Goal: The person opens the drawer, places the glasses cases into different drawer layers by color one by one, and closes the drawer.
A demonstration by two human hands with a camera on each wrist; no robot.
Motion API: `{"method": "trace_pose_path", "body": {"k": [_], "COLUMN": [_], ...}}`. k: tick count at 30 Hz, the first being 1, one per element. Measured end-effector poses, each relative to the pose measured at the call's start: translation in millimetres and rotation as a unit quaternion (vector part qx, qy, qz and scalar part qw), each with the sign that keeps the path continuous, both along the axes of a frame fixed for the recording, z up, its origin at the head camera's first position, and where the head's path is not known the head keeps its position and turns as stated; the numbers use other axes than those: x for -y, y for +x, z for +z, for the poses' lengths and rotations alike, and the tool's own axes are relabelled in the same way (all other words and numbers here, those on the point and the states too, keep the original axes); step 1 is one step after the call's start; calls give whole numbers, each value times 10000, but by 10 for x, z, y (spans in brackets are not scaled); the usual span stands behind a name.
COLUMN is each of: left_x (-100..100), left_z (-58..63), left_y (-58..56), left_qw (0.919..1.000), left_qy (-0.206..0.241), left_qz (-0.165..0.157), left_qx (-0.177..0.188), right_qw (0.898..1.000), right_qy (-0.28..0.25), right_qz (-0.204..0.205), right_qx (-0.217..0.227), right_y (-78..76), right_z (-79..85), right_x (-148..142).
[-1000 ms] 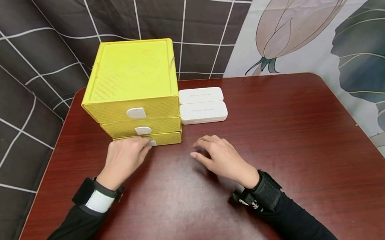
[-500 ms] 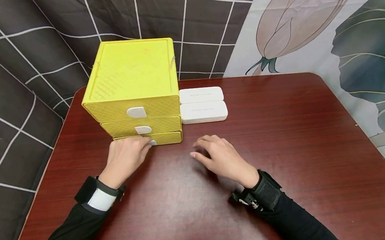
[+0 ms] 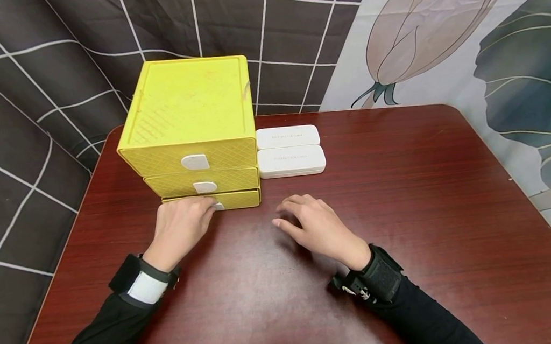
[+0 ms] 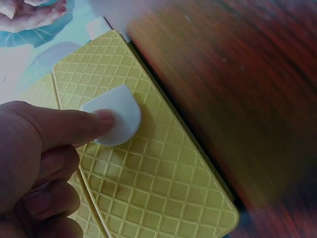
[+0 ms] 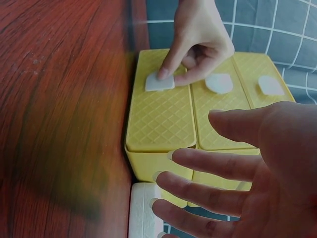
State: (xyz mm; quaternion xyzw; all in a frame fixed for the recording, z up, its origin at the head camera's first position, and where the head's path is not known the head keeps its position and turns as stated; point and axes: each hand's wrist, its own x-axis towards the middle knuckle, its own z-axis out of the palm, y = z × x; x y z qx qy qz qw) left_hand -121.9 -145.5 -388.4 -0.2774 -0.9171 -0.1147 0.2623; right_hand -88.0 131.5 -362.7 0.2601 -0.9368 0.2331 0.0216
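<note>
A yellow three-drawer box (image 3: 187, 100) stands at the back left of the table, each drawer front bearing a white tab handle. At the lowest drawer (image 3: 239, 199), my left hand (image 3: 182, 225) pinches the white handle (image 4: 121, 114). In the left wrist view its thumb (image 4: 74, 124) lies flat on the handle, other fingers curled beside it. The right wrist view shows the index finger at the handle's edge and this drawer's front roughly level with those above. Over the table, right of the box, my right hand (image 3: 319, 228) holds nothing, its fingers spread and loosely bent.
Two white oblong cases (image 3: 291, 161) lie one behind the other against the box's right side. The dark red wooden table (image 3: 427, 192) extends to the right. A dark checked cloth (image 3: 224, 19) hangs behind and left, and a floral cloth (image 3: 527, 39) at right.
My left wrist has shifted slightly to the right while the hand stays at the lowest drawer's handle. The right hand has kept its place.
</note>
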Motion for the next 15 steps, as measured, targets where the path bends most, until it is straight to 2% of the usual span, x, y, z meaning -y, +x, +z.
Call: {"method": "trace_pose_path", "body": {"k": [6,15], "left_x": [-3,-9], "left_z": [-25,-24], "left_y": [3,41], "left_qw": [9998,9997], "left_qy": [123,205], "left_qz": [-68,-130], "left_qx": [-108,-63], "right_qw": [10000,10000], "right_qy": [40,30], "right_qz": [-22,-3], "right_qx": [17,8], "right_y": [0,1], "right_z": [-9,-13], "right_x": [-1,1]}}
